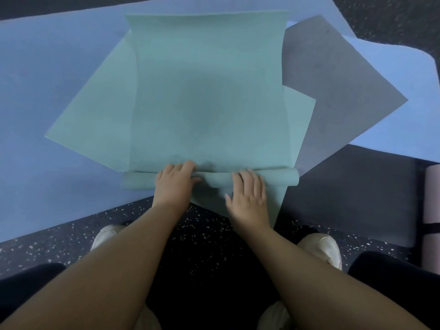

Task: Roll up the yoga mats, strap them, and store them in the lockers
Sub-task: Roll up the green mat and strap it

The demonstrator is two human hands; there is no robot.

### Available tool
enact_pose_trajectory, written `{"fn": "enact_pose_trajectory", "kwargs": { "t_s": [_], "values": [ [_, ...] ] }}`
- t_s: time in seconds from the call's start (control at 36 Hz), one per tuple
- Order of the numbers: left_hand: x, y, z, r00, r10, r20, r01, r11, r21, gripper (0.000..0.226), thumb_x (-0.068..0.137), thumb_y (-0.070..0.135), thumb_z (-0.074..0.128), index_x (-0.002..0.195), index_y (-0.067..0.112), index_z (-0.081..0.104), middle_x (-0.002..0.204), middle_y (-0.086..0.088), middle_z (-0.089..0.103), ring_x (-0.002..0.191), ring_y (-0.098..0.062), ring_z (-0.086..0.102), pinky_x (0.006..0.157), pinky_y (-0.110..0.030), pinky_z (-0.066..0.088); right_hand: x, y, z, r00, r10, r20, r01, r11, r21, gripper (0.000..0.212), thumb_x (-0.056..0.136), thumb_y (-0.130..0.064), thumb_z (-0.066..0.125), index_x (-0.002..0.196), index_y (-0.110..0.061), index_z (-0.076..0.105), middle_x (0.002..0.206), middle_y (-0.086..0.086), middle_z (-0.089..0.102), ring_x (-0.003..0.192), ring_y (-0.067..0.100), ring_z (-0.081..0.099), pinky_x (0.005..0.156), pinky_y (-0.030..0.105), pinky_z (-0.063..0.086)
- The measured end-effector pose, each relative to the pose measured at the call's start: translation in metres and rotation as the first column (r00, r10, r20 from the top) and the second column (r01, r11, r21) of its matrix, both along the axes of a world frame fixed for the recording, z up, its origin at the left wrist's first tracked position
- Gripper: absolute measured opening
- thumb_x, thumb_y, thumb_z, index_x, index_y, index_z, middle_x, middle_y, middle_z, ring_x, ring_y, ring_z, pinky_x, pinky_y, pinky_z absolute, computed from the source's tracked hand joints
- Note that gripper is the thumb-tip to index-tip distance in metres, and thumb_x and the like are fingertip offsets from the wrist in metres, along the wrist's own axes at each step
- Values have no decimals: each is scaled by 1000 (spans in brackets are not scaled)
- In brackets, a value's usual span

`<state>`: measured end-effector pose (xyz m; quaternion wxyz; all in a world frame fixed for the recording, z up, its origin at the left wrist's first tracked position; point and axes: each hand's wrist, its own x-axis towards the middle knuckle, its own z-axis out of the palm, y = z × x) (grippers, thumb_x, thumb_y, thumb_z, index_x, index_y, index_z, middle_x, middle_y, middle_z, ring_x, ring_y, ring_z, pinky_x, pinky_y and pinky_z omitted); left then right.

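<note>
A: Where's the green mat (209,91)?
B: Flat on the floor, on top of another green mat (95,120), a grey mat (333,86) & blue mats (47,79). Near end is rolled into a thin tube w/ both hands on it.
A: Grip?
B: Left hand (175,184) sits on the roll left of centre, fingers curled over the top, thumb along the front. Right hand (248,190) lies flat on the roll right of centre, fingers straight & slightly spread, pressing, not pinching.
A: Anything else?
B: Pink rolled mat (432,210) w/ a black strap (431,226) at the right edge, beside a dark mat (357,186). Speckled black floor (71,239), pale shoes (326,248) by the knees.
</note>
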<state>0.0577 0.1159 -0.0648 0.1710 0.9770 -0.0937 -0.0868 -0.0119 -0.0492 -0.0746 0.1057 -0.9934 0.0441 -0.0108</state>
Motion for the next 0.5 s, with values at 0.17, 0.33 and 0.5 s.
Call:
{"fn": "enact_pose_trajectory", "kwargs": {
  "t_s": [0.17, 0.33, 0.5],
  "values": [
    [-2, -6, -1, 992, 9, 128, -5, 999, -34, 16, 88, 12, 65, 104, 11, 63, 105, -14, 57, 97, -36, 51, 85, -42, 37, 17, -9, 9, 936, 107, -336, -100, 994, 37, 81, 98, -43, 44, 155, -9, -2, 163, 8, -2, 149, 23, -13, 115, 41, -19],
    [-11, -5, -12, 936, -112, 334, 129, 991, -30, 27, 87, 18, 61, 112, 9, 64, 110, -12, 62, 107, -30, 51, 105, -52, 32, 40, -17, 19, 865, 149, -479, -118, 989, 94, 81, 101, -45, 36, 152, -15, -19, 161, -1, -22, 146, 18, -26, 117, 40, -18],
    [-18, -7, -16, 914, -239, 328, 217, 971, 102, 68, 62, 13, 86, 119, 24, 51, 120, -16, 44, 111, -43, 50, 96, -72, 32, 41, -16, 18, 860, 144, -490, -123, 990, 75, 80, 102, -42, 37, 152, -16, -21, 160, -1, -25, 145, 19, -28, 115, 39, -21]
  ]
}}
